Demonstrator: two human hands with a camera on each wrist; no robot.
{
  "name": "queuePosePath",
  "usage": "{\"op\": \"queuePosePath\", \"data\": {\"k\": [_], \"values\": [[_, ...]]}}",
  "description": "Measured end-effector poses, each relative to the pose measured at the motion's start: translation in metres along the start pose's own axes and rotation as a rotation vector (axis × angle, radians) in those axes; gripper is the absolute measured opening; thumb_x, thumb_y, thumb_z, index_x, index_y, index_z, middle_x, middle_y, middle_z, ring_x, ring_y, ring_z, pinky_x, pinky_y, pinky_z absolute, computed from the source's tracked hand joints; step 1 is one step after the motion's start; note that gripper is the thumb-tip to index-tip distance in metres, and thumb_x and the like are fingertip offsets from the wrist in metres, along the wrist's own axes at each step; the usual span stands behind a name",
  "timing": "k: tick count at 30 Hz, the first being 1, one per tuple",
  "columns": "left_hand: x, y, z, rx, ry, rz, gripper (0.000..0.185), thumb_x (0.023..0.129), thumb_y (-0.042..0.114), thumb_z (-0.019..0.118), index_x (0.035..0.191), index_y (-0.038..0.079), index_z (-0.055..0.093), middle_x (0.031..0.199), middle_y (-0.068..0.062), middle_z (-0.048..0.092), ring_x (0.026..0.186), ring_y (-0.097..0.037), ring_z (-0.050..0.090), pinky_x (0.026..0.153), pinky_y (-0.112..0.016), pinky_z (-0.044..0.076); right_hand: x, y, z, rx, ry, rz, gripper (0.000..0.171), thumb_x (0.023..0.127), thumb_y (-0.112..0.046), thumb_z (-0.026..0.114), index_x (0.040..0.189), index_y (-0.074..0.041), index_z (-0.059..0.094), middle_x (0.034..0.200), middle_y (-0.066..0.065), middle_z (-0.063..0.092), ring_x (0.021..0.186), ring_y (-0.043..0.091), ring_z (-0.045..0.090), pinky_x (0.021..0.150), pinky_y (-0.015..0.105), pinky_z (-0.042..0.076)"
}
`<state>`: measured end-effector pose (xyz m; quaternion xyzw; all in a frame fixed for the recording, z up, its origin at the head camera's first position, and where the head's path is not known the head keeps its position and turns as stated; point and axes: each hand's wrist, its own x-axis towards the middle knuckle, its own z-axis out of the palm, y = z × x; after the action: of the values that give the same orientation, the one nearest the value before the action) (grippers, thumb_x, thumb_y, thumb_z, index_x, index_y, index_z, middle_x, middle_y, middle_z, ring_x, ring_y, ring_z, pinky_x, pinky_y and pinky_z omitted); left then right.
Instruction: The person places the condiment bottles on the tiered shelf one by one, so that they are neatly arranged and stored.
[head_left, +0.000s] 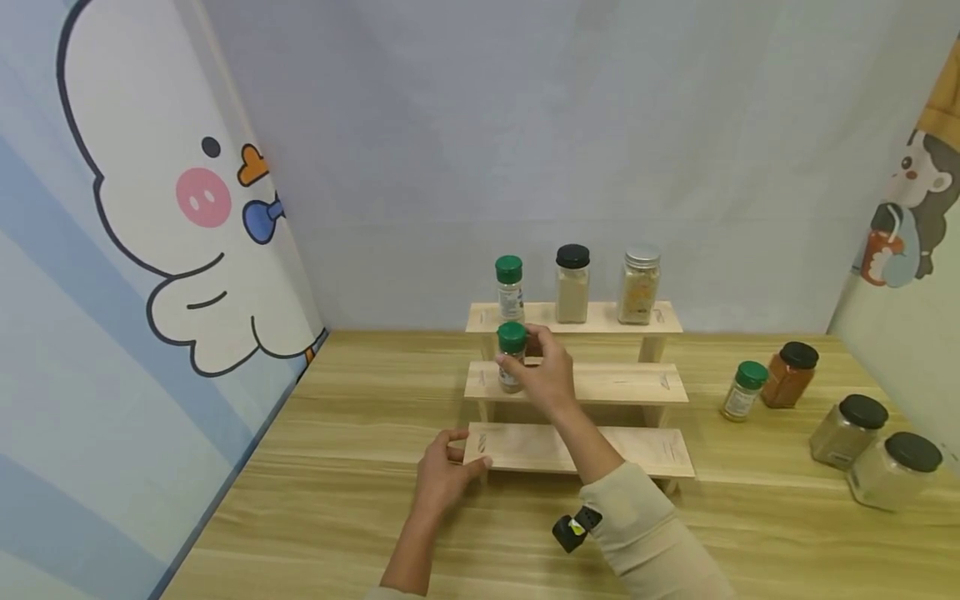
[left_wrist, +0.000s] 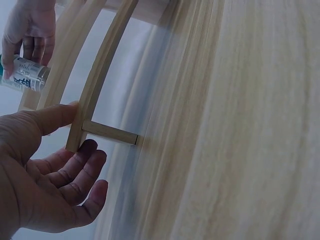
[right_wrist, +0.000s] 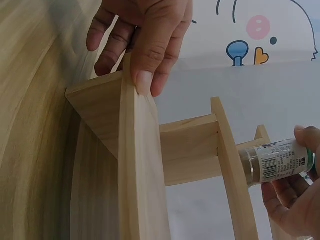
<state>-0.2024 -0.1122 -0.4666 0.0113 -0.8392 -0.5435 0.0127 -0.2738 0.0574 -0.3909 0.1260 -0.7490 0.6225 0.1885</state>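
A three-tier wooden rack [head_left: 577,450] stands on the table. My right hand [head_left: 547,375] grips a green-capped spice jar [head_left: 512,337] at the left end of the middle tier. In the right wrist view the base of this spice jar [right_wrist: 275,161] meets the tier's board. With thumb and fingers, my left hand [head_left: 442,471] pinches the left end of the lowest board; the left wrist view shows that thumb [left_wrist: 62,116] against the board's edge. On the top tier stand another green-capped jar [head_left: 510,292], a black-capped jar [head_left: 573,287] and a silver-capped jar [head_left: 640,287].
Right of the rack, on the wood-grain table [head_left: 360,400], stand a small green-capped jar [head_left: 742,396], a black-capped jar of orange-red spice [head_left: 787,379] and two wide black-capped jars, one nearer [head_left: 888,479] and one behind it [head_left: 843,437]. A pale curtain [head_left: 420,167] hangs behind.
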Motion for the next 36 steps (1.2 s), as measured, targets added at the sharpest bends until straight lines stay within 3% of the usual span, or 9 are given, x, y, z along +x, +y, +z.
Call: {"op": "queuePosePath", "data": {"k": [6, 15, 21, 29, 36], "values": [[-0.001, 0.000, 0.002, -0.011, -0.010, -0.009, 0.059, 0.075, 0.016, 0.078, 0.124, -0.002, 0.051, 0.090, -0.013, 0.061, 0.076, -0.024, 0.059, 0.064, -0.037, 0.049, 0.000, 0.004, 0.003, -0.032, -0.016, -0.018, 0.048, 0.078, -0.010, 0.076, 0.120, -0.001, 0.055, 0.098, 0.013, 0.062, 0.092, 0.025, 0.058, 0.076, 0.040, 0.049], [0.002, 0.001, 0.001, -0.016, -0.006, 0.006, 0.057, 0.075, 0.014, 0.078, 0.123, -0.003, 0.051, 0.088, -0.014, 0.063, 0.071, -0.022, 0.060, 0.062, -0.036, 0.050, -0.002, 0.008, 0.005, 0.019, -0.002, -0.089, 0.050, 0.079, -0.009, 0.076, 0.123, 0.000, 0.054, 0.099, 0.018, 0.062, 0.093, 0.031, 0.058, 0.077, 0.047, 0.049], [0.001, 0.000, -0.001, -0.006, -0.012, -0.004, 0.057, 0.075, 0.015, 0.078, 0.123, -0.003, 0.051, 0.088, -0.014, 0.062, 0.072, -0.023, 0.060, 0.062, -0.036, 0.050, -0.004, 0.006, 0.006, -0.030, -0.022, -0.063, 0.050, 0.079, -0.007, 0.075, 0.123, 0.001, 0.053, 0.102, 0.016, 0.063, 0.094, 0.027, 0.059, 0.076, 0.039, 0.050], [0.003, 0.002, -0.002, -0.001, -0.009, -0.012, 0.057, 0.075, 0.015, 0.078, 0.123, -0.002, 0.051, 0.090, -0.014, 0.062, 0.073, -0.024, 0.060, 0.063, -0.037, 0.050, -0.002, 0.000, 0.003, -0.041, -0.053, -0.025, 0.049, 0.080, -0.006, 0.073, 0.124, 0.000, 0.052, 0.103, 0.016, 0.062, 0.097, 0.027, 0.058, 0.078, 0.038, 0.050], [0.003, 0.002, -0.001, -0.010, -0.013, -0.007, 0.058, 0.075, 0.014, 0.078, 0.123, -0.003, 0.051, 0.089, -0.014, 0.063, 0.073, -0.023, 0.060, 0.062, -0.036, 0.049, -0.009, -0.004, -0.010, -0.060, -0.048, 0.024, 0.064, 0.080, -0.017, 0.075, 0.133, 0.000, 0.045, 0.122, 0.017, 0.055, 0.111, 0.029, 0.052, 0.086, 0.043, 0.045]]}}
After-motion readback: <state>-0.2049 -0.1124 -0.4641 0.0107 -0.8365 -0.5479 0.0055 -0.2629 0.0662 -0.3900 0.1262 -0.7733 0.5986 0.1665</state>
